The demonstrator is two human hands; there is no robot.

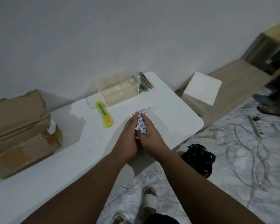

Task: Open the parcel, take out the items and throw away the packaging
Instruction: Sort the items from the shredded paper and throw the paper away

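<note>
Here, the left hand (129, 135) and right hand (149, 135) press together around a crumpled paper wad (141, 124) (white, printed) above the white table (176, 113); a yellow utility knife (104, 114) lies left of them; the torn cardboard box (21, 126) sits far left.

A white, glossy table with rounded corners (176, 110) stands against the wall. On its left end lies a torn brown cardboard box (19, 131) with patches of clear tape. Near the middle rests a yellow-green utility knife (104, 114), and beyond it, by the wall, a clear plastic tub (120, 89). Just beside the tub's right end lie a few small green and brown objects (145, 83), too blurred to identify.
</note>
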